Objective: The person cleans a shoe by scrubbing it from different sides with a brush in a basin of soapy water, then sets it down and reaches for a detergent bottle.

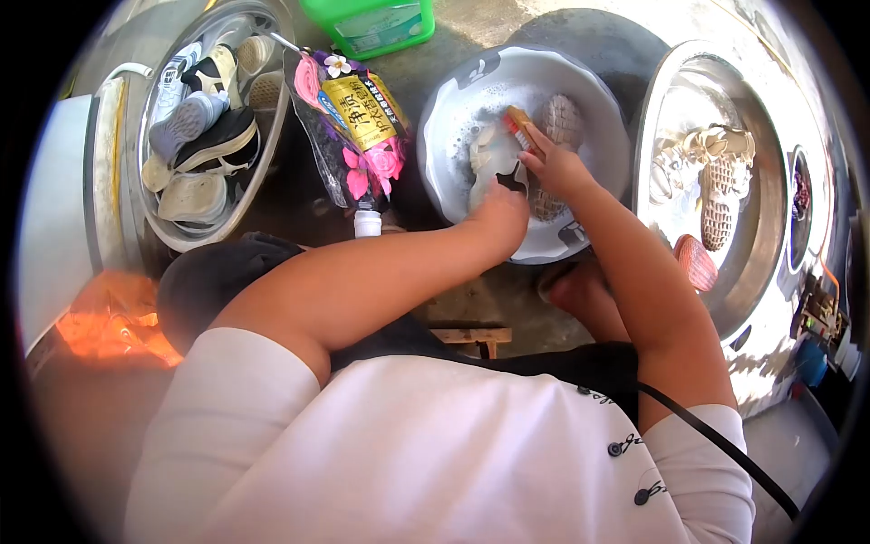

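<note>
Over a white basin [435,168] of soapy water, my left hand [500,213] is closed on a light shoe [485,172] with a dark opening. My right hand [553,168] grips a brush [519,125] with a yellow-orange back and reddish bristles, just above that shoe. A second shoe [562,122], its patterned sole showing, lies in the water on the right side of the basin, partly hidden behind my right hand.
An oval tub [272,172] of several shoes stands at the left, beside a colorful detergent bag [362,113] and a green container [376,27]. At the right, a metal tub [770,195] holds light shoes [718,204]; a pink brush [696,263] lies near its edge.
</note>
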A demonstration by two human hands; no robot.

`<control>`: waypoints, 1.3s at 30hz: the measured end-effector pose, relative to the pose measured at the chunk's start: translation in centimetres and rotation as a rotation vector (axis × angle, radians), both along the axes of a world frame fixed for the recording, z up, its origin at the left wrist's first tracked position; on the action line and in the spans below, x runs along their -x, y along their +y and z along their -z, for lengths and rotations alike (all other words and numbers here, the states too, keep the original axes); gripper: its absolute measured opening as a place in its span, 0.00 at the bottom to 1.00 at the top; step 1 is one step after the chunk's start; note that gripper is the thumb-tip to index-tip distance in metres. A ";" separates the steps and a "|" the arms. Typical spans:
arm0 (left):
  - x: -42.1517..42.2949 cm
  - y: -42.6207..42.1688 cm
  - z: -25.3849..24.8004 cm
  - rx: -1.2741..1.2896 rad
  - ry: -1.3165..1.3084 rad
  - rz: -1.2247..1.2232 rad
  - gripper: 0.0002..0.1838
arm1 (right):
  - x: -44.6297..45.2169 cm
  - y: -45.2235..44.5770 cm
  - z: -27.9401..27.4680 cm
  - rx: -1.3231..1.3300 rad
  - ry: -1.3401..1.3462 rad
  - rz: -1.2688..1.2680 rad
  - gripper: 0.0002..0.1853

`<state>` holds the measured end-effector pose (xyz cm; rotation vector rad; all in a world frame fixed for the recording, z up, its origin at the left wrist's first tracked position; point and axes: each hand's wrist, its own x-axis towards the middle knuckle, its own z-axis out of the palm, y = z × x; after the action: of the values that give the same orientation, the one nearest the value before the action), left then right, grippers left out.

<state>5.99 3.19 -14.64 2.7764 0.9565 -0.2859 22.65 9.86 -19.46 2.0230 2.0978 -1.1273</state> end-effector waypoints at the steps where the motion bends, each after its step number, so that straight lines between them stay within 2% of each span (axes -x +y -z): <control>1: 0.1 -0.3 -0.6 -0.025 0.048 0.016 0.10 | 0.1 -1.1 -0.3 0.001 0.062 0.074 0.40; 2: 0.2 -0.6 -0.9 -0.044 0.044 0.023 0.10 | 0.3 -1.7 -0.4 -0.018 0.059 0.081 0.40; 4: 0.8 -1.2 -0.8 -0.095 0.026 0.004 0.11 | 1.3 -3.1 -0.4 -0.048 0.186 0.258 0.49; 8: 2.0 -1.9 -2.3 -0.072 -0.067 -0.105 0.11 | 3.3 -5.1 -1.5 -0.041 0.209 0.303 0.51; 9: 2.0 -1.3 -5.2 0.151 0.094 -0.095 0.13 | 3.4 -4.7 -1.1 -0.013 0.145 0.315 0.51; 11: 2.6 -0.3 -7.5 0.352 0.257 -0.088 0.14 | 3.6 -4.2 -2.1 -0.007 0.087 0.329 0.50; 13: 3.4 1.0 -8.2 0.408 -0.042 -0.390 0.16 | 3.2 -3.8 -4.8 -0.091 0.194 0.409 0.46; 14: 3.9 1.6 -8.5 0.391 -0.052 -0.382 0.16 | 2.8 -3.8 -6.3 -0.112 0.191 0.412 0.46; 16: 4.9 3.0 -8.3 0.255 -0.519 -0.608 0.20 | 1.6 -3.7 -9.3 -0.171 0.351 0.438 0.44; 17: 5.1 3.6 -8.3 0.236 -0.535 -0.589 0.20 | 1.4 -4.0 -10.8 -0.225 0.410 0.456 0.41; 19: 5.3 4.6 -9.0 0.594 -0.847 -1.124 0.27 | 1.0 -5.4 -15.2 -0.261 0.468 0.451 0.41; 20: 5.3 4.5 -10.1 0.584 -0.859 -1.103 0.27 | 1.0 -6.3 -17.4 -0.268 0.532 0.440 0.42; 22: 5.2 2.8 -12.3 1.057 -0.932 -1.364 0.37 | 1.4 -8.0 -21.0 -0.309 0.618 0.456 0.43; 23: 5.0 2.0 -13.3 1.271 -0.971 -1.341 0.42 | 1.6 -8.5 -22.4 -0.352 0.704 0.486 0.43; 24: 5.2 1.9 -13.2 1.599 -1.041 -1.237 0.40 | 1.8 -9.1 -23.6 -0.394 0.791 0.515 0.43; 26: 4.3 0.8 -13.4 1.887 -1.451 -0.790 0.37 | 2.7 -10.2 -25.2 -0.388 0.907 0.553 0.43; 27: 4.0 0.6 -14.4 1.884 -1.439 -0.782 0.37 | 3.0 -10.4 -25.1 -0.397 0.937 0.542 0.42; 29: 3.4 0.3 -16.8 1.888 -1.672 -0.574 0.34 | 2.9 -10.4 -24.8 -0.406 0.974 0.535 0.41; 33: 3.7 1.7 -16.3 1.892 -1.689 -0.766 0.30 | 1.4 -10.6 -26.3 -0.264 0.979 0.544 0.39; 36: 4.1 3.2 -15.7 1.791 -1.732 -0.762 0.30 | -1.2 -10.9 -26.3 -0.265 0.965 0.546 0.35; 38: 4.4 4.7 -15.4 1.763 -1.729 -0.770 0.27 | -3.1 -11.6 -28.4 -0.015 0.837 0.336 0.31; 39: 4.3 5.6 -15.3 1.666 -1.762 -0.776 0.26 | -3.7 -11.4 -28.9 -0.013 0.842 0.339 0.31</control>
<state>1.65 8.81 0.64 0.3890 0.5134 0.8775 26.33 -1.52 9.41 2.1997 2.0296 -2.3598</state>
